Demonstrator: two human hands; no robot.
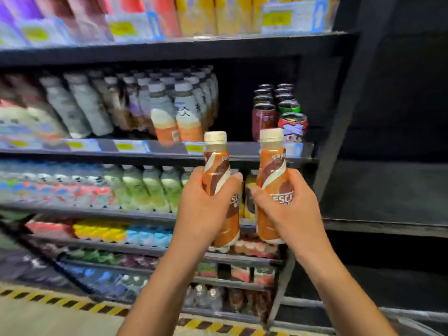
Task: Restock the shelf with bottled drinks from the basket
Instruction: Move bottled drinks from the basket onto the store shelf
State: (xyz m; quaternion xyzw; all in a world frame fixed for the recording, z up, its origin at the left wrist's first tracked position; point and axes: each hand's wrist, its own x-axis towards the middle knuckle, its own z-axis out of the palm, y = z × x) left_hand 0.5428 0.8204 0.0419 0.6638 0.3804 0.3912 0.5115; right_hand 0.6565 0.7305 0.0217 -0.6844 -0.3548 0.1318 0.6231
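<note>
Left grip (pixel 204 209), right grip (pixel 289 210): one bottle (pixel 216 157) each

Two rows of drink cans (pixel 278 112) stand together; colourful cartons (pixel 198 15) line up above them, striped hazard tape (pixel 60 300) far below.

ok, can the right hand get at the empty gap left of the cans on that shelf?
Probably yes. The gap between the cat-label bottles and cans is open in front; the right hand, gripping a coffee bottle, sits just below it. Only the shelf rail to clear.

Leftward bottles (pixel 80 110) on shelf (pixel 164 156), blurred.
</note>
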